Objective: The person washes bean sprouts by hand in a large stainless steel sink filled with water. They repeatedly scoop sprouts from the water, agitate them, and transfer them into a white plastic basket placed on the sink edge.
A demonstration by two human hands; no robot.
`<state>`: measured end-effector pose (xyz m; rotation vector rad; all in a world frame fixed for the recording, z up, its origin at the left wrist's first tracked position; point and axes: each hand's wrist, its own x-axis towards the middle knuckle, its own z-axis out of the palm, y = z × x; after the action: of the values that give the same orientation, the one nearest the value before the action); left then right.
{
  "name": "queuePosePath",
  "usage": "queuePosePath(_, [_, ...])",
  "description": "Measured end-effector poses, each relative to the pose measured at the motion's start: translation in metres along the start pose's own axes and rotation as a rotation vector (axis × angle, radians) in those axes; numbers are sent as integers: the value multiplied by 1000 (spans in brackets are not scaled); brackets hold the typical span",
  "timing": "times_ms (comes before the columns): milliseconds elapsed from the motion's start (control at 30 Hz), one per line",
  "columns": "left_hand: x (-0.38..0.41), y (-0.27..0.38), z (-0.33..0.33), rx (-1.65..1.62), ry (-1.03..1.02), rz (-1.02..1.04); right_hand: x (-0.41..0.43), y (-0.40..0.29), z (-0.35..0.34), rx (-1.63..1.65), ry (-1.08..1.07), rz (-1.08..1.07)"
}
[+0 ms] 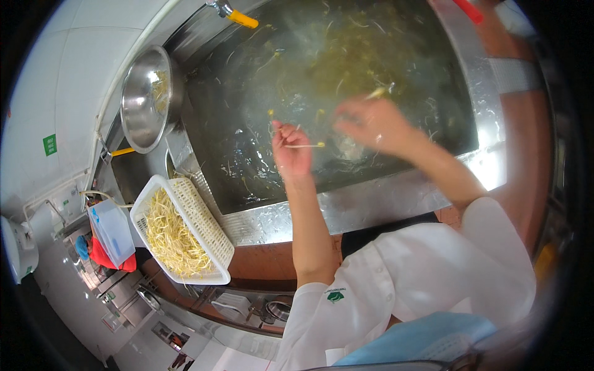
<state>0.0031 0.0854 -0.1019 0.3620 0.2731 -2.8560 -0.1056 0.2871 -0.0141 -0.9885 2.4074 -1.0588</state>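
A steel sink (pixel 264 225) full of cloudy water lies before me, with loose bean sprouts (pixel 341 86) adrift in it. My left hand (pixel 293 150) is above the water near the front side, fingers curled on a few bean sprouts (pixel 304 146). One sprout lies across the palm, and a yellow head (pixel 271 112) shows just beyond the fingertips. To its right my right hand (pixel 376 123) is blurred by motion over the water. A pale sprout (pixel 377 93) shows at its upper edge; whether the fingers grip anything is unclear.
A white perforated plastic basket (pixel 204 211) heaped with bean sprouts (pixel 174 236) stands left of the sink. Behind it sits a steel bowl (pixel 139 111) holding some sprouts. A yellow-handled tap (pixel 243 19) juts over the far edge. Another person's arm (pixel 506 41) is at the right; someone in red (pixel 104 255) is farther left.
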Motion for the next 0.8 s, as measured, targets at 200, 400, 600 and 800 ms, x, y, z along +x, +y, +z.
queuePosePath(200, [-35, 13, 40, 672, 326, 203, 32, 150, -26, -209, 157, 281])
queuePosePath(400, [-45, 0, 1, 972, 494, 97, 57, 201, 43, -249, -149, 328])
queuePosePath(600, [-37, -39, -28, 816, 563, -20, 43, 117, 90, 76, -65, 298])
queuePosePath(800, [-36, -41, 12, 531, 318, -104, -6, -41, 106, 66, -1, -3])
